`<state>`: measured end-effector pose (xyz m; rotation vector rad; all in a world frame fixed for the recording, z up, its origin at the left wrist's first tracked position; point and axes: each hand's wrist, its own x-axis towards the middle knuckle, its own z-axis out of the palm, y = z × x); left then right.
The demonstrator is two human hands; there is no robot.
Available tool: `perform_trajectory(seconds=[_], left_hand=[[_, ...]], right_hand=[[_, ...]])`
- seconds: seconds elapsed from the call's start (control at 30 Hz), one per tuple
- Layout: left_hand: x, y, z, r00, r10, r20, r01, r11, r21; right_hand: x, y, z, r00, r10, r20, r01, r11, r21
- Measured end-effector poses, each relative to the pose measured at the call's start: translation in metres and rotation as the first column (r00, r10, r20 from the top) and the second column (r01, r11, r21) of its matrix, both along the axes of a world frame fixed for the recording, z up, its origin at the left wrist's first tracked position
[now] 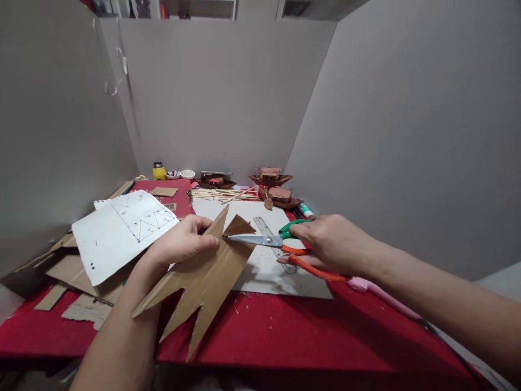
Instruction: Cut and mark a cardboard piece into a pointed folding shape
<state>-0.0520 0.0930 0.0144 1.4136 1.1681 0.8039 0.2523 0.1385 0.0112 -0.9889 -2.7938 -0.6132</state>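
A brown cardboard piece with long pointed spikes at both ends is held up above the table. My left hand grips its upper left part, thumb on top. Scissors with one green and one orange handle loop are in my right hand, fingers wrapped round the loops. The blades point left and their tips meet the cardboard beside a darker triangular flap. Under the scissors a metal ruler lies on a white sheet.
A paper with drawn triangles and cardboard scraps lie left on the red-covered table. Thin sticks, brown model boats, white bowls and a yellow jar stand behind. A pink object lies right.
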Motion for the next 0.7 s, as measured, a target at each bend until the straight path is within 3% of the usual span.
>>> perform_trajectory(seconds=[0.3, 0.7], left_hand=[[-0.001, 0.000, 0.002, 0.998, -0.062, 0.011, 0.062, 0.998, 0.001], [-0.002, 0.012, -0.003, 0.984, -0.114, 0.135, 0.127, 0.988, -0.085]], right_hand=[[0.007, 0.000, 0.002, 0.998, 0.048, 0.027, -0.048, 0.999, -0.018], [0.016, -0.002, -0.021, 0.981, 0.167, -0.097, -0.143, 0.967, 0.212]])
